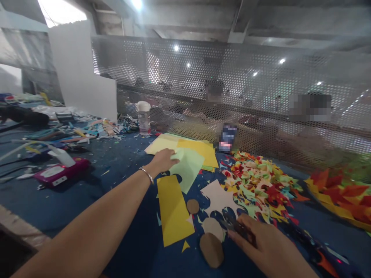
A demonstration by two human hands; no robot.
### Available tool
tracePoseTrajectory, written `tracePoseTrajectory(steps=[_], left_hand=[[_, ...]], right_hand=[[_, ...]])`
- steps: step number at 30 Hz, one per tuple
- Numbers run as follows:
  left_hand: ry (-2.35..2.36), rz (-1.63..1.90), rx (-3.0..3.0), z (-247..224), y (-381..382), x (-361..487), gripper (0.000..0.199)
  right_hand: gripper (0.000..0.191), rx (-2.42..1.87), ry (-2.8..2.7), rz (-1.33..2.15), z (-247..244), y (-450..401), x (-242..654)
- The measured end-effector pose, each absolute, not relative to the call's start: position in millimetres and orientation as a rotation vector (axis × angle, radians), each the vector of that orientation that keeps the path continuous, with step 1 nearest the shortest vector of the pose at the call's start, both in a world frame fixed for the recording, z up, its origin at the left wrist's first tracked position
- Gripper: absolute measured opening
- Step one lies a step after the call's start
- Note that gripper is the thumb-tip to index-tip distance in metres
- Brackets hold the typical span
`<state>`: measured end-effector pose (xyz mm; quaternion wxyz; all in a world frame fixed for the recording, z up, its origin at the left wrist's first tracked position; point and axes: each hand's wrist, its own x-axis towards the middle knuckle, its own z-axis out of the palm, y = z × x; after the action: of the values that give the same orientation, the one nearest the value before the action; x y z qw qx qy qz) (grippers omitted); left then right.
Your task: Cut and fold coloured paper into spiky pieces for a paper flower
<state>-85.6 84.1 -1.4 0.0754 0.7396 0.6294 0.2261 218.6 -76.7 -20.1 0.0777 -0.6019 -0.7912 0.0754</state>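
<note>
My left hand, with a bangle at the wrist, reaches forward and has its fingers closed on the edge of a pale green paper sheet. That sheet has a curved cut-out and overlaps a stack of yellow paper. In my right hand is a pair of dark scissors, pointing left. Beside the blades lie a pale round paper piece and a pale pink sheet with scalloped cut edges. Two brown discs, one smaller and one larger, lie near a yellow paper strip.
Colourful paper scraps are heaped at the right, by a container of orange leaf shapes. A phone leans at a perforated panel. A cup and a magenta power strip stand left.
</note>
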Motion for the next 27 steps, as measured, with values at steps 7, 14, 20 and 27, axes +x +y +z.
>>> tracePoseTrajectory(steps=[7, 14, 20, 27], left_hand=[[1.293, 1.303, 1.996, 20, 64, -66, 0.040], [0.813, 1.249, 1.592, 24, 36, -28, 0.031], [0.640, 1.092, 1.303, 23, 9, 4, 0.037], [0.455, 0.896, 1.111, 20, -18, 14, 0.047]], right_hand=[[0.031, -1.785, -2.312, 0.189, -20, -79, 221], [0.036, -1.626, -1.850, 0.507, 6, -86, 208], [0.033, -1.523, -1.583, 0.595, 17, -90, 199], [0.032, -1.446, -1.402, 0.651, 12, -82, 206]])
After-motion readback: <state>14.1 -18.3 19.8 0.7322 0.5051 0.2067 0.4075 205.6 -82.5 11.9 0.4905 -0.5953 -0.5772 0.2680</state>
